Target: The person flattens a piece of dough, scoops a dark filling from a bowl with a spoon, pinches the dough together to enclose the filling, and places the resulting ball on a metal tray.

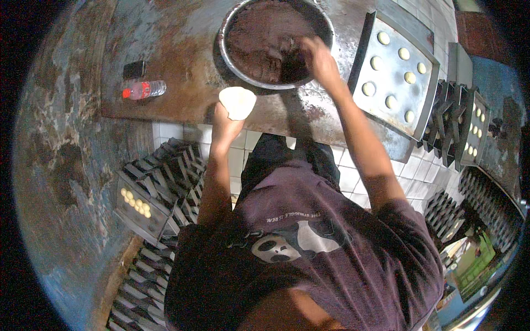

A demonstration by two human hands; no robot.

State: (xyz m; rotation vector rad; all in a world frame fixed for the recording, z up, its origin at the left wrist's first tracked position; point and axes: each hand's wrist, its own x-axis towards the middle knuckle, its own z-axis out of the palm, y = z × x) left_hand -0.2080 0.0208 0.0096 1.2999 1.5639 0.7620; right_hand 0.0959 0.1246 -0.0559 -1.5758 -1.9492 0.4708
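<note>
My left hand (224, 122) holds up a pale, flattened piece of dough (238, 103) just in front of the table's near edge. The dough covers most of the fingers. A large round metal bowl (222, 41) stands at the middle of the table, filled with a dark brown, crumbly paste (265, 41). Over the right side of this bowl is my right hand (320, 59), its fingers at the paste and smeared by motion. Whether they hold any paste cannot be made out.
On the worn table (176, 33) lie a clear bottle with a red cap (144, 90) and a small black box (134, 69). To the right, a metal tray (393, 69) carries several round dough pieces. Stacked trays (144, 205) with dough balls stand low left; more trays (476, 129) are at right.
</note>
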